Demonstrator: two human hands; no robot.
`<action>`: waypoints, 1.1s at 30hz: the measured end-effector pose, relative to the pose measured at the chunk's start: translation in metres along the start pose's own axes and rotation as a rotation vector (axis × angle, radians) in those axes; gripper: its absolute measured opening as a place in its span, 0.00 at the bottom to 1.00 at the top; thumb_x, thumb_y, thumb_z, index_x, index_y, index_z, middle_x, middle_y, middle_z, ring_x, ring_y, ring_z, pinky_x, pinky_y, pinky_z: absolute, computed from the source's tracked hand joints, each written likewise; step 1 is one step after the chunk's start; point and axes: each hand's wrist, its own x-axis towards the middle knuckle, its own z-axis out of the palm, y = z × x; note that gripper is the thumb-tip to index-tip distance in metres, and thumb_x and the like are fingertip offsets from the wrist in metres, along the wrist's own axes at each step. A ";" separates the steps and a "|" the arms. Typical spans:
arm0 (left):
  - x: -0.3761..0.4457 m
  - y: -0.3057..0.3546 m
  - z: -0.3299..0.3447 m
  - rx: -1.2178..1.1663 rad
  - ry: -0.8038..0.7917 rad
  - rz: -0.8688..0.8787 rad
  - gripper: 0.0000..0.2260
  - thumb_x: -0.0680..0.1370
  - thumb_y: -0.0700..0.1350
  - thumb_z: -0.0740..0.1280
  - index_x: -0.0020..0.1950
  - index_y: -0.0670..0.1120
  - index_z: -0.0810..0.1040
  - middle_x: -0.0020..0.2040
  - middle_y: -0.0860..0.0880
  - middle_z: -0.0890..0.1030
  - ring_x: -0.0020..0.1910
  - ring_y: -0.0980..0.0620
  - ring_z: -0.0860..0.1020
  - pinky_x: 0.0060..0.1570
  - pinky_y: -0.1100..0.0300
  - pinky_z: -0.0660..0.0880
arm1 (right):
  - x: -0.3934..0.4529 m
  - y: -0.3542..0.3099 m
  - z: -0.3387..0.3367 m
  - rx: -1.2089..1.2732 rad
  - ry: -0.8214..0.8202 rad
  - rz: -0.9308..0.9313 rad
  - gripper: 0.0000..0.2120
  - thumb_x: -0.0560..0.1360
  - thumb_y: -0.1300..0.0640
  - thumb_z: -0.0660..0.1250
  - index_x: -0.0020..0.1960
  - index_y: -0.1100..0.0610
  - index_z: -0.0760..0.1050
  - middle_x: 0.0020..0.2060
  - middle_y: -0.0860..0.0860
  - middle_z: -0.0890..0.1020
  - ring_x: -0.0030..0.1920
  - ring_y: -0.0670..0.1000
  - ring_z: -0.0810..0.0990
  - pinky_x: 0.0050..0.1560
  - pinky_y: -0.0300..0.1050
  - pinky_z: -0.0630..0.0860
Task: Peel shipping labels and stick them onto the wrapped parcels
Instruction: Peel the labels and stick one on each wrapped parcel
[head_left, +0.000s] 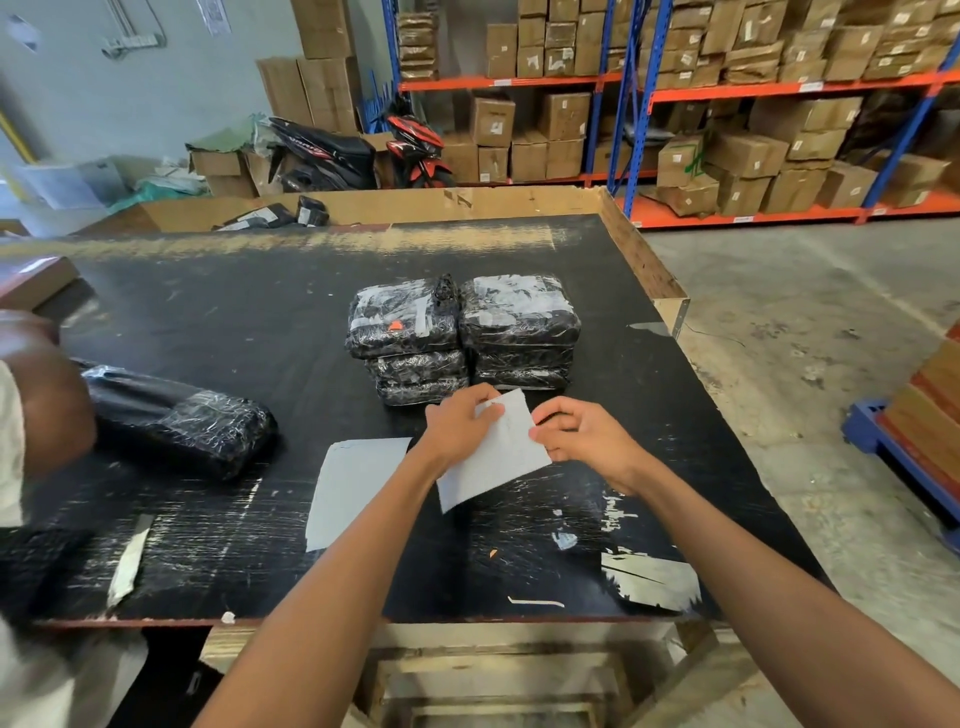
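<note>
A shipping label (493, 457) is pinched between the left hand (460, 426) and right hand (582, 434), held above the counter (234, 312) just before the stacked wrapped parcels (462, 338).

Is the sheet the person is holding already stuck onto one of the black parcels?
No, both hands hold the label sheet in the air, short of the stacked parcels.

Label sheet (493, 457) between both hands (519, 431)
</note>
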 end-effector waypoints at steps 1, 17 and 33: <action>-0.001 0.003 -0.001 -0.006 -0.029 0.023 0.07 0.79 0.55 0.61 0.45 0.55 0.75 0.44 0.52 0.81 0.47 0.48 0.79 0.56 0.43 0.74 | 0.001 0.000 0.000 0.011 0.004 0.004 0.08 0.79 0.58 0.70 0.56 0.60 0.80 0.46 0.58 0.86 0.43 0.52 0.84 0.45 0.44 0.82; -0.005 0.019 -0.004 0.032 -0.123 -0.013 0.07 0.73 0.55 0.60 0.38 0.61 0.77 0.41 0.56 0.81 0.49 0.50 0.79 0.66 0.35 0.67 | 0.003 -0.001 0.001 -0.150 0.151 -0.112 0.05 0.80 0.59 0.67 0.50 0.58 0.82 0.41 0.53 0.87 0.33 0.51 0.83 0.34 0.41 0.76; -0.005 0.022 -0.002 0.045 -0.132 0.010 0.09 0.80 0.49 0.63 0.45 0.48 0.79 0.40 0.55 0.80 0.43 0.55 0.77 0.63 0.41 0.70 | -0.001 -0.003 -0.001 -0.211 0.148 -0.120 0.05 0.79 0.59 0.67 0.48 0.54 0.83 0.41 0.50 0.87 0.33 0.49 0.82 0.34 0.39 0.73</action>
